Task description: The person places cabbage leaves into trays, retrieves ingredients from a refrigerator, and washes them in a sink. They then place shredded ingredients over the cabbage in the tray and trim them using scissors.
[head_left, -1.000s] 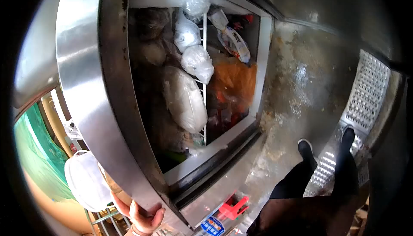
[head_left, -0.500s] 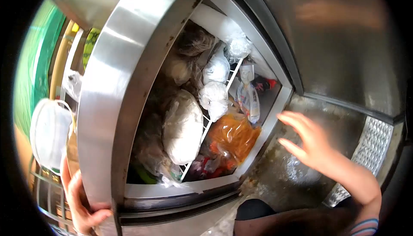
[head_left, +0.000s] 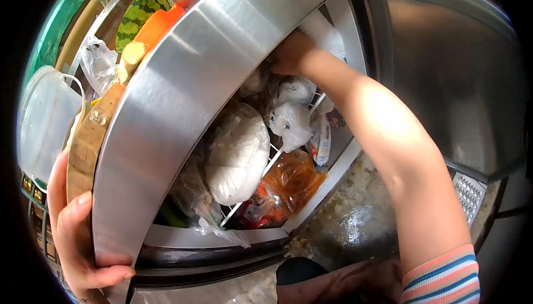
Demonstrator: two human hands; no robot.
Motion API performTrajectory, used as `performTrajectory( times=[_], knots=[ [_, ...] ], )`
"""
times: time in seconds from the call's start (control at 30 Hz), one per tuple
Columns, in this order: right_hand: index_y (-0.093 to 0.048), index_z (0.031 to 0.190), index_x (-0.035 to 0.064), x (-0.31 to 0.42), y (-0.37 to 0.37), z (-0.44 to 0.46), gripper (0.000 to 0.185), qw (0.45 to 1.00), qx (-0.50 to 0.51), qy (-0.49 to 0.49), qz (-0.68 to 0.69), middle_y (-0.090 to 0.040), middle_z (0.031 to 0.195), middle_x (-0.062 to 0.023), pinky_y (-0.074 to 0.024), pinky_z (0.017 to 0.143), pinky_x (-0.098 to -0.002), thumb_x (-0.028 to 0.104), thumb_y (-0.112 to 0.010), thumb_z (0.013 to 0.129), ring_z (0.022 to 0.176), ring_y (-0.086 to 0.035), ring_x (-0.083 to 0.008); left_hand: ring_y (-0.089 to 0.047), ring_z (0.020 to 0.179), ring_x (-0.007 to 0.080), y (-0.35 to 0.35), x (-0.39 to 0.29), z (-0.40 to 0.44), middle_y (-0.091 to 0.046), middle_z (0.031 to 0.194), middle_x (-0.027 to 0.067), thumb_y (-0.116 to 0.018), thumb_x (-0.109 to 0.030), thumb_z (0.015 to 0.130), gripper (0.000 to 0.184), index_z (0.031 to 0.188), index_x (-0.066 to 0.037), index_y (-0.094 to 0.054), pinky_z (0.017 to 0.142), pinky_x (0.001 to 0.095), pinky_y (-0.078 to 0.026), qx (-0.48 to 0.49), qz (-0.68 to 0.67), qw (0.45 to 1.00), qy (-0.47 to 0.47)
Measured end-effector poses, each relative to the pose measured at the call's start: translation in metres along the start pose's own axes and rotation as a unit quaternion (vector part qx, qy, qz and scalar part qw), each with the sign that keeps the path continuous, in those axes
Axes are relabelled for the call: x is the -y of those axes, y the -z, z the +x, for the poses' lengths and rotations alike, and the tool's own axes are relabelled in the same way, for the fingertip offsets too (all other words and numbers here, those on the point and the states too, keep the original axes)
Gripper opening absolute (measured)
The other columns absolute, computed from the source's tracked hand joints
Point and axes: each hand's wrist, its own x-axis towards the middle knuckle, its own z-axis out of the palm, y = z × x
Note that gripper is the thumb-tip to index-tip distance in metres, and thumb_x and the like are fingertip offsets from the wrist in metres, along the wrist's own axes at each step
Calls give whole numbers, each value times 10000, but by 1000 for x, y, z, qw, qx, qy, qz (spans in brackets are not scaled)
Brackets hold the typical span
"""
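Left hand (head_left: 69, 221) clasps steel counter (head_left: 183, 71) at near corner | Right hand (head_left: 291, 51) deep in open refrigerator, grasp hidden | Plastic-bagged food (head_left: 239, 160) beneath counter's edge | Wet floor (head_left: 355, 221) alongside

Single head cam, worn. Faces forward and steeply down into the open fridge (head_left: 166, 110), close in; both hands in frame.

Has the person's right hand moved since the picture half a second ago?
Yes. The right hand has gone inward: it was beside the opening's white frame, and now reaches inside.
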Motion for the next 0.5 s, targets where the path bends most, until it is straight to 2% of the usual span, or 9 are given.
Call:
performTrajectory(
  times=[0.03, 0.13, 0.2, 0.27, 0.3, 0.33, 0.37, 0.43, 0.5],
  knots=[
    [-500, 1327, 207, -2, -4, 1, 523, 1000, -1, 1, -4, -615, 1156, -181, -501, 887, -413, 155, -564, 810, 1012, -623, -337, -333, 1299, 463, 0, -2, 1, -207, 1449, 288, -833, -470, 601, 810, 1278, -172, -501, 1043, 525, -326, -2, 2, 1000, 4],
    [-595, 1199, 115, -15, -17, -6, 393, 993, -113, 12, 13, -642, 1105, -161, -506, 851, -422, 108, -559, 807, 984, -628, -330, -334, 1300, 464, 1, -2, 3, -244, 1434, 301, -829, -477, 601, 804, 1258, -133, -520, 1050, 526, -313, 5, 56, 998, -17],
    [-633, 1087, 49, -12, -17, -37, 290, 927, -319, 91, 174, -660, 1058, -151, -511, 798, -397, 96, -597, 803, 927, -637, -319, -344, 1297, 461, -2, -2, 5, -255, 1430, 306, -827, -478, 602, 805, 1258, -124, -523, 1047, 522, -314, -2, 16, 1000, -26],
    [-629, 1055, 19, 10, 8, -81, 303, 829, -324, -41, 454, -676, 955, -130, -499, 781, -347, 122, -675, 774, 873, -643, -247, -355, 1293, 455, -4, -3, 6, -268, 1423, 309, -823, -470, 611, 793, 1260, -125, -525, 1043, 515, -319, -16, -14, 999, -31],
    [-617, 1066, 11, 9, 10, -102, 307, 811, -312, -83, 487, -665, 926, -103, -485, 801, -302, 150, -691, 803, 892, -623, -174, -361, 1292, 451, -6, -4, 6, -275, 1420, 311, -822, -466, 615, 788, 1261, -125, -527, 1041, 512, -321, -23, -29, 999, -34],
    [-574, 1144, 33, 10, 1, -122, 299, 669, -270, -114, 683, -639, 1008, -83, -474, 842, -293, 141, -634, 871, 979, -588, -144, -363, 1293, 447, -4, -4, 8, -282, 1418, 311, -821, -459, 618, 783, 1260, -121, -528, 1039, 511, -322, -21, -2, 999, -44],
    [-503, 1239, 62, 8, -5, -144, 322, 559, -242, -120, 784, -588, 1159, -82, -474, 893, -326, 122, -556, 927, 1063, -565, -179, -365, 1293, 443, -5, -4, 8, -289, 1415, 311, -820, -453, 621, 778, 1259, -117, -529, 1037, 511, -324, -18, 24, 998, -54],
    [-512, 1238, 86, 8, 5, -182, 342, 397, -205, -143, 883, -585, 1191, -42, -456, 951, -379, 199, -565, 920, 1108, -550, -189, -369, 1291, 441, -7, 0, 7, -298, 1414, 306, -806, -473, 629, 777, 1256, -106, -530, 1030, 507, -329, -31, -11, 997, -65],
    [-500, 1271, 85, 1, 1, -209, 383, 326, -224, -199, 897, -565, 1253, -75, -429, 994, -423, 257, -532, 931, 1169, -524, -237, -350, 1301, 445, -6, 0, 7, -294, 1417, 303, -782, -502, 647, 777, 1259, -98, -526, 1036, 503, -315, -23, 0, 997, -69]
  ],
)
